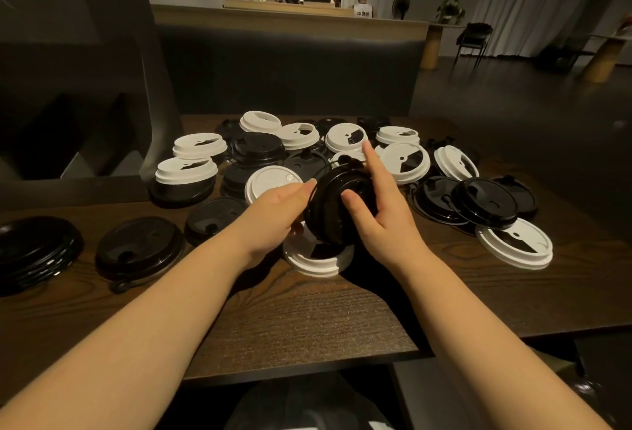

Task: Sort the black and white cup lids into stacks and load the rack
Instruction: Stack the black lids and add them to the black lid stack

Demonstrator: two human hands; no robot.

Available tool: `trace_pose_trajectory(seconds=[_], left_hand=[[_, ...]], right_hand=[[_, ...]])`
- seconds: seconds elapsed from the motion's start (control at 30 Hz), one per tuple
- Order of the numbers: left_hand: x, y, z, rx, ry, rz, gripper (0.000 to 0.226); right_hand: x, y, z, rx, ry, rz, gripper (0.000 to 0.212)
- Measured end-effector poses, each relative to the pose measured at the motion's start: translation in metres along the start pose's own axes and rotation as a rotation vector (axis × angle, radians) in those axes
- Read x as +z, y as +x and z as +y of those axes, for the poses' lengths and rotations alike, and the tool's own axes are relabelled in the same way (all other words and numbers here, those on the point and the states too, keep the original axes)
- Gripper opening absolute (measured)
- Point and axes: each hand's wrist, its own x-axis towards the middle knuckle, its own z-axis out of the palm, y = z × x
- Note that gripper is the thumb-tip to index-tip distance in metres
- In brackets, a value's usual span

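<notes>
Fingers (pixel 355 202) of both hands around tilted black lid (pixel 333 210)

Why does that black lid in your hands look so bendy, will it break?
Probably not. The black lid looks like thin moulded plastic, so likely light and springy. Its glossy surface may be slippery, which may be why the left hand and right hand both hold it.

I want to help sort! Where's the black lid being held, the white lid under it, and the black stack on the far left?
held black lid (pixel 337 203), head view, its dark top face
white lid (pixel 316 263), head view, near rim
black stack (pixel 34 248), head view, top lid
</notes>
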Motion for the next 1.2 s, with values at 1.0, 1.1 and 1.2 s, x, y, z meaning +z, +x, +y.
trace_pose_trajectory(seconds=[1.0,1.1,1.2], left_hand=[[-0.032,0.022,-0.006,0.033,-0.203,0.332,0.018],[-0.027,0.020,-0.010,-0.001,-0.105,0.278,0.026],[-0.021,0.018,-0.011,-0.009,-0.061,0.232,0.023]], right_hand=[[-0.014,0.013,0.021,0.584,-0.631,0.161,0.048],[-0.016,0.013,0.021,0.806,-0.740,-0.028,0.061],[-0.016,0.012,0.021,0.738,-0.780,-0.069,0.060]])
